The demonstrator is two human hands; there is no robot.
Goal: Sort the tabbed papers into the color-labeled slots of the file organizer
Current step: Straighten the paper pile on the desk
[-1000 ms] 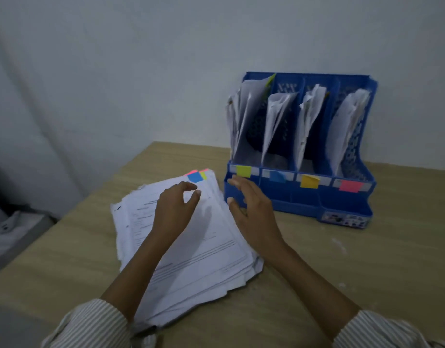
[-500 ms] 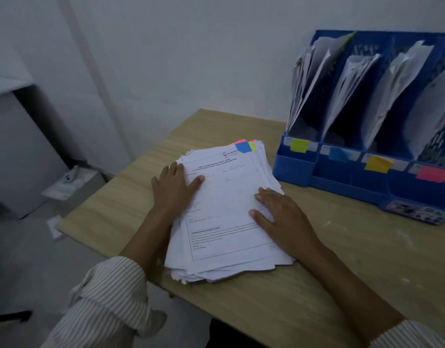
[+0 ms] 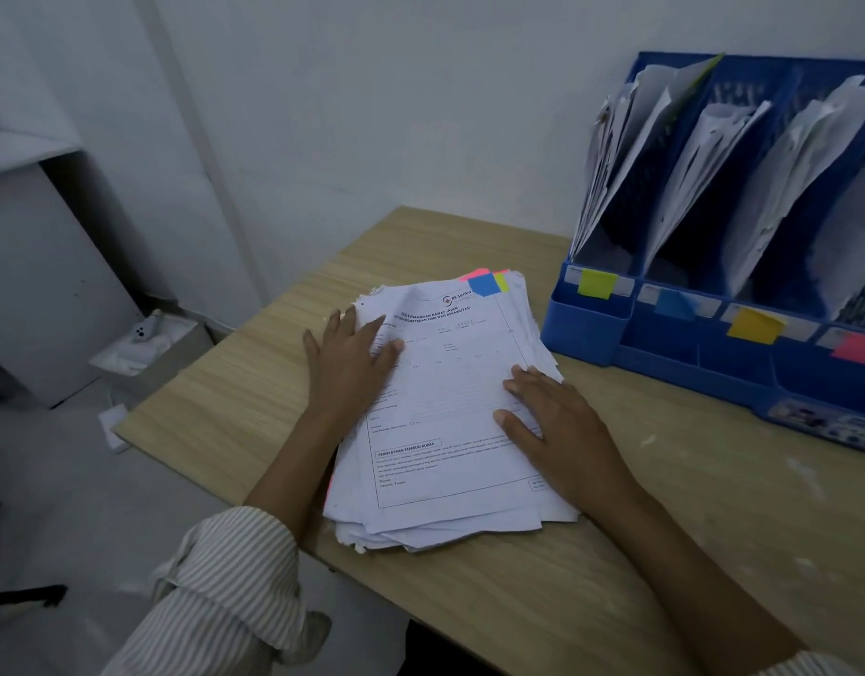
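A second ago my left hand (image 3: pixel 350 363) was arched over the paper stack (image 3: pixel 450 412) and my right hand (image 3: pixel 557 422) reached toward the file organizer (image 3: pixel 586 329). Now I have both flat on the stack, one on each side edge.

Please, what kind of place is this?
Probably a small office or records room, perhaps of a clinic: a wooden desk against a plain wall, a blue file organizer with colour labels, and a stack of printed forms.
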